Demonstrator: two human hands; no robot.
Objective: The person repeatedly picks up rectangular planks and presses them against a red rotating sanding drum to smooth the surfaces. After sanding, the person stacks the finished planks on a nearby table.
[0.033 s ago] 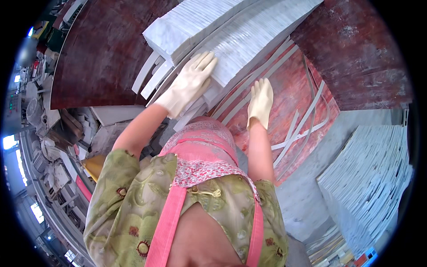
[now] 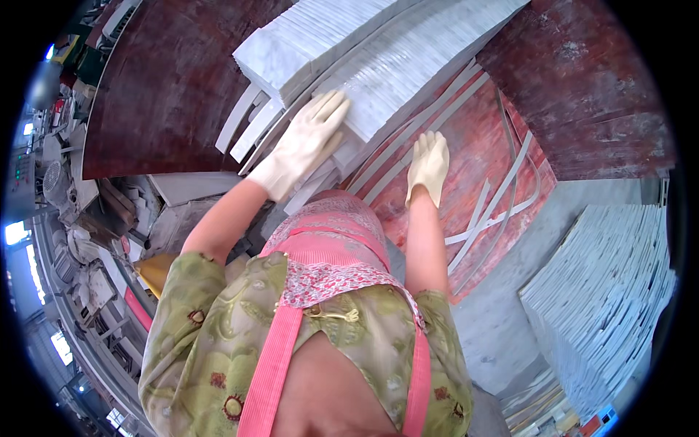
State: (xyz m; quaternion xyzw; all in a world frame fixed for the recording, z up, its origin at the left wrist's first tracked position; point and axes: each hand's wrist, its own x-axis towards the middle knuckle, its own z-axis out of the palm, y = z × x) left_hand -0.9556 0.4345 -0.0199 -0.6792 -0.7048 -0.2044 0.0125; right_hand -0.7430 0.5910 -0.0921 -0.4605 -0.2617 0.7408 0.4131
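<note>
Left hand [image 2: 306, 142] lay flat, fingers spread, gripping nothing, on stacked white marble tile slabs [image 2: 393, 80]; right hand [image 2: 428, 164] rested open on red board [image 2: 480, 153]. Tiles looked heavy, stiff, brittle; best held by edges.

Dark reddish-brown board [image 2: 167, 80] far left, another [image 2: 590, 95] far right. Second stack of pale grey slabs [image 2: 604, 291] on the right, near side, on grey concrete floor [image 2: 502, 328]. Cluttered machinery and scrap [image 2: 65, 211] along left edge. Yellow object [image 2: 154, 271] near left.
</note>
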